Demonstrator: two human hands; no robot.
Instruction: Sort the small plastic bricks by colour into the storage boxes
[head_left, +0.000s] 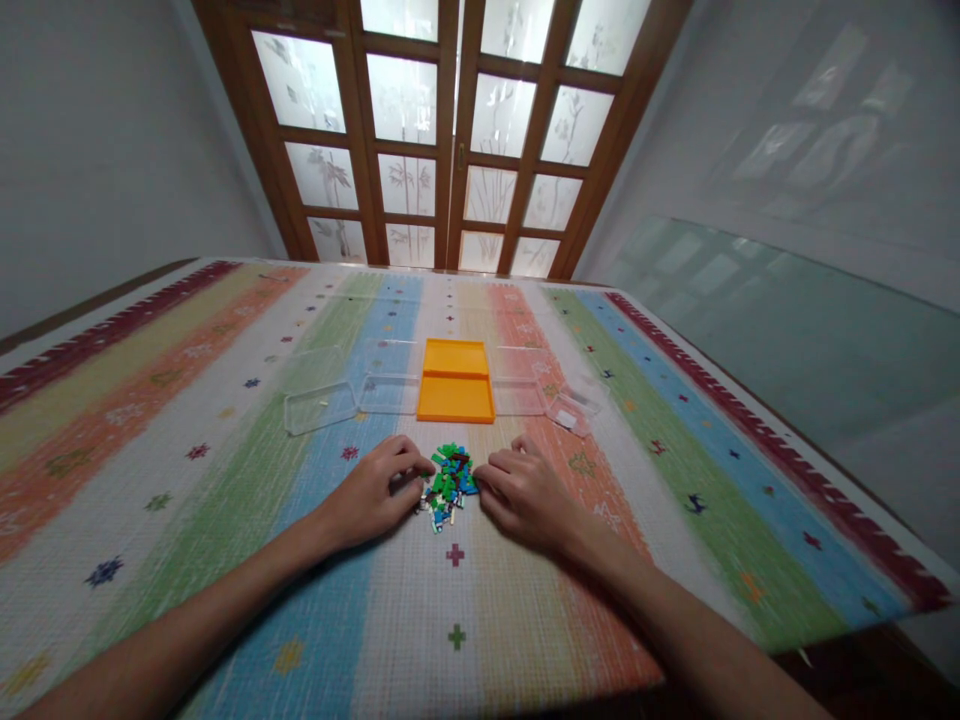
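Observation:
A small heap of tiny green, blue and dark pieces [448,484] lies on the striped tablecloth [225,470]. My left hand [375,495] rests on the cloth at the heap's left side, fingers curled and touching its edge. My right hand [525,490] rests at the heap's right side, fingers curled against it. What the fingertips pinch, if anything, is too small to make out. Just beyond the heap lies an open orange box [455,381].
Clear plastic boxes flank the orange one: one at the left [319,392], one beside it [388,392], a small one at the right [571,408]. Wooden glazed doors [450,130] stand behind the table. The table's right edge [847,500] drops off.

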